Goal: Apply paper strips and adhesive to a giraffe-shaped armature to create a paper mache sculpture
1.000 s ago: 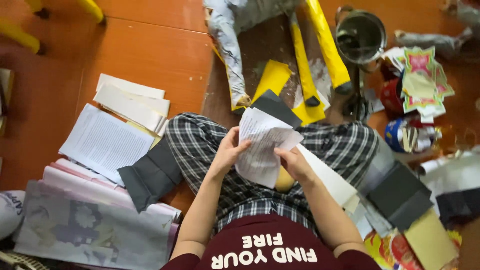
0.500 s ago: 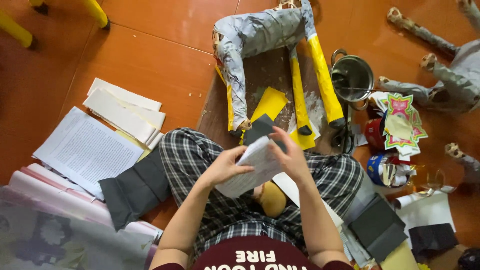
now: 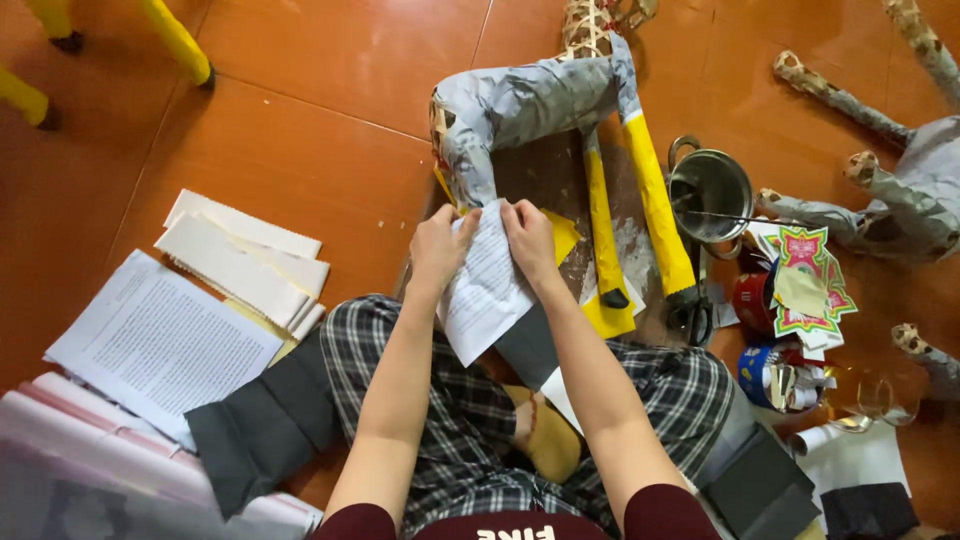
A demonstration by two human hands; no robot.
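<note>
Both hands work one sheet of printed paper [image 3: 488,285] at the centre of the frame. The left hand [image 3: 440,248] pinches its upper left edge, fingers closed on the paper; the right hand [image 3: 530,240] grips the upper right edge the same way. The sheet hangs down over the lap, its top touching the lower end of a paper-covered frame figure [image 3: 520,105] that lies on the orange floor [image 3: 300,70] in the upper middle.

Just right of the figure are its yellow-wrapped legs [image 3: 655,200], and beside them a small metal pot [image 3: 708,190]. A stack of printed pages [image 3: 165,345] sits at the left.

To lay the sheet on well, I judge it should be kept taut between both hands, pressed from the middle outward so no wrinkles stay, with the edges smoothed flat around the curve
</note>
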